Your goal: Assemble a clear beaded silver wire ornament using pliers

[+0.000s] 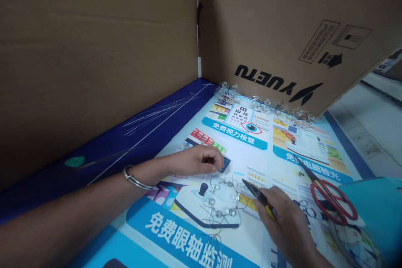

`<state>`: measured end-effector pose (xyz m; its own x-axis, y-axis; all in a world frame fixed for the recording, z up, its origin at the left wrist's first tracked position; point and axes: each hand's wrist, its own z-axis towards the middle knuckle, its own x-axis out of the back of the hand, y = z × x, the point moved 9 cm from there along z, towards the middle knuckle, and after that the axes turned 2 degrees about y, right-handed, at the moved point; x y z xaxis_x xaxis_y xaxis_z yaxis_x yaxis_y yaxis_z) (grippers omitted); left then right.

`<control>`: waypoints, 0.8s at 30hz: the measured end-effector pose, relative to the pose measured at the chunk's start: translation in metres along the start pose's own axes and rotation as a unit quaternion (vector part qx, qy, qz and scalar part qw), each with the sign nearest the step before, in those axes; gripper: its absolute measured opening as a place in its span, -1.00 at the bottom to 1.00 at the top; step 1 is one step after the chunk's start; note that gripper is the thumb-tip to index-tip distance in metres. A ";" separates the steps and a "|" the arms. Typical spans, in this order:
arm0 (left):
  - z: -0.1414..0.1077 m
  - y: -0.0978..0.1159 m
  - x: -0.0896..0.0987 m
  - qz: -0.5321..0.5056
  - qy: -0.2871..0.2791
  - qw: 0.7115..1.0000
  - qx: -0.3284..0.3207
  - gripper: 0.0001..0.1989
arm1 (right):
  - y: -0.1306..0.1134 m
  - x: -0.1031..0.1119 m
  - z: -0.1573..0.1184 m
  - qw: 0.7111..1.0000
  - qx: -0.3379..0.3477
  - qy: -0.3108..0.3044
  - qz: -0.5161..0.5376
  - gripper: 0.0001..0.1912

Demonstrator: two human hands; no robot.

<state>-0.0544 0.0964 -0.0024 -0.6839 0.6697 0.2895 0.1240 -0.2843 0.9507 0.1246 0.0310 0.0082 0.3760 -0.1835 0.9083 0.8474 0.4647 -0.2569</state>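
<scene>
A ring of thin wire loops strung with clear round beads (220, 212) lies on the printed sheet in front of me. Just above its upper edge is my left hand (207, 161), fingers curled in a pinch; whatever they hold, if anything, is too small to make out. My right hand (284, 217) grips needle-nose pliers (256, 192) with dark jaws and a yellow-and-black handle. Their tip points at the right side of the beaded ring, apart from it. More bent wire (214, 249) lies nearer to me, below the ring.
Red-handled scissors (333, 201) lie at the right beside a turquoise item (373, 209). Several wire pieces (266, 105) line the back along a cardboard wall (266, 21). Straight wires (153, 115) and a small green object (74, 161) lie at the left by another cardboard panel (94, 50).
</scene>
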 end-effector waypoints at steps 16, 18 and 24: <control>0.001 0.018 -0.009 0.133 -0.011 0.989 -0.060 -0.76 | -0.002 0.003 -0.001 0.998 0.027 0.025 -0.042 -0.79; 0.001 0.019 -0.009 0.141 -0.009 0.988 -0.058 -0.74 | -0.003 0.001 -0.001 0.998 0.031 0.018 -0.045 -0.78; 0.001 0.020 -0.012 0.157 -0.024 0.985 -0.070 -0.67 | -0.002 -0.001 -0.001 0.999 0.036 0.009 -0.039 -0.80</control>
<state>-0.0427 0.0832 0.0132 -0.5928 0.5637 0.5752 0.2225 -0.5718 0.7897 0.1229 0.0297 0.0080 0.3178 -0.2374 0.9180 0.8458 0.5086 -0.1613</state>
